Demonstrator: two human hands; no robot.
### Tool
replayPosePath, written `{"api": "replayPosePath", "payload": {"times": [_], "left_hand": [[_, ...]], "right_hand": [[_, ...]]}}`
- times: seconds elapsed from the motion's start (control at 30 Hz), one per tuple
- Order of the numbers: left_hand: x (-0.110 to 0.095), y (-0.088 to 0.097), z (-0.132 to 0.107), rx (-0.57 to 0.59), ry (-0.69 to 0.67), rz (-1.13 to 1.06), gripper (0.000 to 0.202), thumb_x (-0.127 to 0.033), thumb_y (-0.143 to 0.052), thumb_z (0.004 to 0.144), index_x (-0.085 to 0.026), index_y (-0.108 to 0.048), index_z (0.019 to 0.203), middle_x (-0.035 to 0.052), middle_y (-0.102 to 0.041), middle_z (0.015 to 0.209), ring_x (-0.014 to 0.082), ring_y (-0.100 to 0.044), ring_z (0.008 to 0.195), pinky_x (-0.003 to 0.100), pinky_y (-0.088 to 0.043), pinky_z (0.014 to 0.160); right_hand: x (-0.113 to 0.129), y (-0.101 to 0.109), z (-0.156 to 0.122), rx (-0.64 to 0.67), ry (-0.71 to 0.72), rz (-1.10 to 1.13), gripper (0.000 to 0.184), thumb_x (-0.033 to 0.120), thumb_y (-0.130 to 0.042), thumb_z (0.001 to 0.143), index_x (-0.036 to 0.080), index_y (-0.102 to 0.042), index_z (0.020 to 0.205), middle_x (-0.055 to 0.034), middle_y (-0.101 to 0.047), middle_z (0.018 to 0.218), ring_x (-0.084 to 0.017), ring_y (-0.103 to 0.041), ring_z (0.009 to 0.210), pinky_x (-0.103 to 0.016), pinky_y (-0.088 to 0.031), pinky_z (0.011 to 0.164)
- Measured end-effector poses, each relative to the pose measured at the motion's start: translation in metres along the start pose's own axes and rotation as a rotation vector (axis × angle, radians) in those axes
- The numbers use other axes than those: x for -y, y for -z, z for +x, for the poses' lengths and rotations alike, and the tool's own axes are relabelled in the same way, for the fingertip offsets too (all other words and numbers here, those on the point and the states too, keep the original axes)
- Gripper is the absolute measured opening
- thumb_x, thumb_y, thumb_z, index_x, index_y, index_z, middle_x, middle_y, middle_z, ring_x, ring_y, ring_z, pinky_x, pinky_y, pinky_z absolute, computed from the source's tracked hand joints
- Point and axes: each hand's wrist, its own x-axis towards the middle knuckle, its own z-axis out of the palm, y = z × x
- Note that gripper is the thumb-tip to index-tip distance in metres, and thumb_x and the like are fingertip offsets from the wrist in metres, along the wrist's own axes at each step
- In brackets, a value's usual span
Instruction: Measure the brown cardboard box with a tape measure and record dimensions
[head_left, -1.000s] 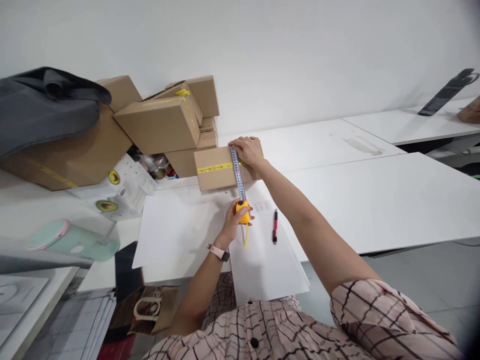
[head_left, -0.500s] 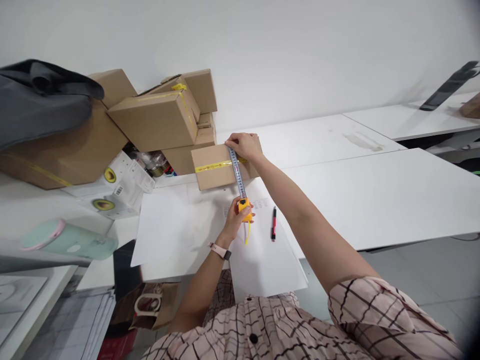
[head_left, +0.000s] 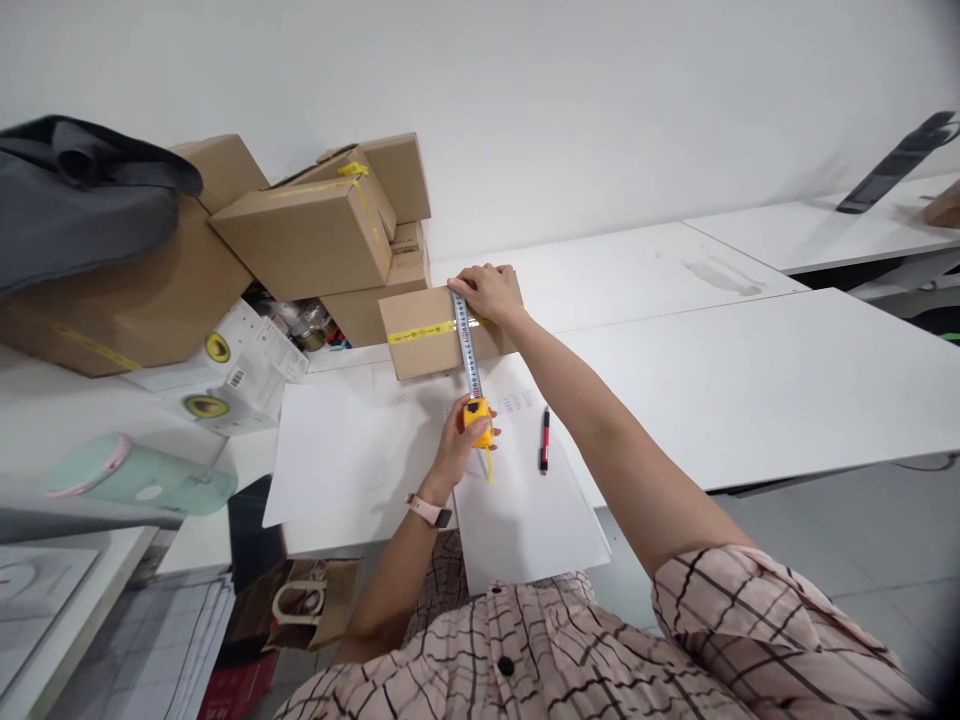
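Note:
A small cardboard box (head_left: 421, 358) with yellow tape around it sits on the white table. My left hand (head_left: 454, 440) is closed around the yellow case of a tape measure (head_left: 478, 424), in front of the box and above the paper. From the case the metal blade stretches up across the box's near face to its top edge. There my right hand (head_left: 487, 292) pinches the blade's end between thumb and fingers, resting against the box. A yellow strap hangs from the case.
White sheets (head_left: 529, 530) lie on the table, with a red and black pen (head_left: 544, 442) on one. Larger cardboard boxes (head_left: 300, 240) are stacked at the left. A mint green bottle (head_left: 150, 478) lies at the far left, and a dark bottle (head_left: 892, 165) stands at the far right.
My left hand and the tape measure's case have shifted slightly left, so the blade stands more upright across the box. My right hand stays at the box's top edge.

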Motion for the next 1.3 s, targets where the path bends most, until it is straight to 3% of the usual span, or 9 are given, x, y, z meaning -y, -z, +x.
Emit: {"api": "replayPosePath", "payload": {"times": [0.3,0.53,0.63,0.73,0.83,0.93,1.07,1.2,1.3], "left_hand": [[-0.007,0.066,-0.119,-0.111,0.022,0.072,0.071,-0.052,-0.078,0.075,-0.028,-0.048,0.135,0.012,-0.068,0.12,0.0266,-0.073,0.089,0.034,-0.06,0.065],[-0.005,0.073,-0.163,-0.035,0.171,0.277,0.071,-0.048,-0.079,0.074,-0.026,-0.053,0.137,0.0093,-0.069,0.115,0.0255,-0.07,0.091,0.034,-0.058,0.07],[-0.006,0.071,-0.164,0.085,0.192,0.431,0.075,-0.042,-0.083,0.069,-0.026,-0.056,0.137,0.007,-0.07,0.113,0.0256,-0.067,0.093,0.035,-0.057,0.077],[-0.006,0.065,-0.159,0.188,0.188,0.569,0.076,-0.038,-0.085,0.067,-0.028,-0.058,0.137,0.0049,-0.07,0.112,0.0242,-0.066,0.091,0.036,-0.055,0.082],[-0.006,0.055,-0.151,0.199,0.145,0.592,0.086,-0.038,-0.085,0.068,-0.031,-0.05,0.146,0.0046,-0.07,0.112,0.0227,-0.066,0.088,0.037,-0.055,0.083],[-0.005,0.045,-0.14,0.121,0.054,0.558,0.101,-0.036,-0.087,0.067,-0.031,-0.036,0.154,0.0087,-0.067,0.125,0.0246,-0.067,0.1,0.038,-0.052,0.091],[-0.01,0.047,-0.121,-0.002,-0.054,0.69,0.1,-0.041,-0.086,0.07,-0.031,-0.033,0.154,0.0096,-0.066,0.125,0.0258,-0.068,0.098,0.039,-0.052,0.089],[-0.028,0.074,-0.097,-0.249,-0.094,1.053,0.089,-0.044,-0.082,0.075,-0.029,-0.038,0.151,0.0132,-0.063,0.134,0.0346,-0.066,0.11,0.046,-0.053,0.09],[-0.038,0.097,-0.074,-0.347,-0.055,1.343,0.078,-0.041,-0.073,0.082,-0.024,-0.039,0.15,0.0171,-0.06,0.139,0.0386,-0.062,0.119,0.05,-0.052,0.094]], "right_hand": [[-0.009,-0.03,-0.072,-0.109,0.067,-0.124,0.056,0.057,-0.03,0.104,0.024,-0.067,0.129,-0.0135,-0.064,0.129,-0.032,-0.047,0.122,-0.048,-0.022,0.107],[0.003,-0.03,-0.148,-0.153,-0.129,0.188,0.051,0.049,-0.027,0.106,0.027,-0.064,0.132,-0.0107,-0.066,0.129,-0.027,-0.053,0.122,-0.047,-0.034,0.104],[0.012,-0.004,-0.181,-0.126,-0.271,0.568,0.064,0.061,-0.017,0.103,0.027,-0.066,0.126,-0.0069,-0.07,0.101,-0.022,-0.062,0.091,-0.039,-0.047,0.084],[0.016,0.011,-0.215,-0.123,-0.387,0.728,0.059,0.074,-0.036,0.095,0.024,-0.069,0.096,-0.0023,-0.06,0.073,-0.018,-0.056,0.068,-0.032,-0.046,0.066],[0.024,0.004,-0.248,-0.208,-0.506,0.743,0.05,0.072,-0.045,0.092,0.025,-0.058,0.078,0.0008,-0.05,0.062,-0.016,-0.048,0.058,-0.031,-0.04,0.058],[0.04,-0.014,-0.276,-0.05,-0.426,0.758,0.042,0.064,-0.046,0.094,0.026,-0.057,0.079,0.0016,-0.051,0.061,-0.017,-0.05,0.057,-0.03,-0.039,0.058],[0.041,-0.023,-0.288,0.129,-0.428,0.479,0.035,0.056,-0.043,0.098,0.029,-0.064,0.1,0.0015,-0.058,0.061,-0.02,-0.059,0.062,-0.03,-0.038,0.062],[-0.003,-0.019,-0.272,0.027,-0.715,0.003,0.033,0.051,-0.04,0.101,0.025,-0.058,0.109,-0.0063,-0.07,0.079,-0.026,-0.067,0.078,-0.032,-0.037,0.067],[-0.035,-0.021,-0.263,0.193,-0.731,-0.155,0.038,0.054,-0.051,0.097,0.022,-0.053,0.119,-0.0136,-0.074,0.093,-0.031,-0.069,0.086,-0.034,-0.038,0.069]]}}
